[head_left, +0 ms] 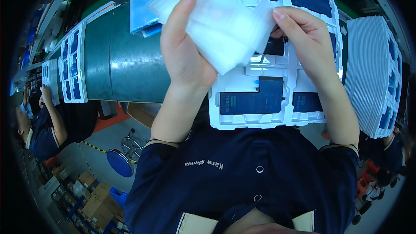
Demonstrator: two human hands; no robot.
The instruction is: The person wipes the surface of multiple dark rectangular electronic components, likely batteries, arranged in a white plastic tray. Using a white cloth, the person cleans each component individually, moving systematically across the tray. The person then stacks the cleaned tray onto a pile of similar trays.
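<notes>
Round blue stool [120, 163], brown cardboard boxes [97, 208]

Navy short-sleeved polo shirt [216, 186]. Cream collar points [196, 224], thin dark line along edge. Buttoned navy placket [260, 152]; two round buttons [260, 169], pale rims, dark centres. Small pale lettering [204, 164] across left chest. Narrow cream trim [162, 142] on sleeve hems. Left hand [187, 52], right hand [313, 41] bare, forearms [175, 112] likewise.

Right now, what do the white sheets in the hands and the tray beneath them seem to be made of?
White sheets: probably thin plastic film or foam, milky and semi-translucent, with visible layers. Tray: likely moulded plastic, white and slightly glossy, with formed pockets and bright highlights.
</notes>
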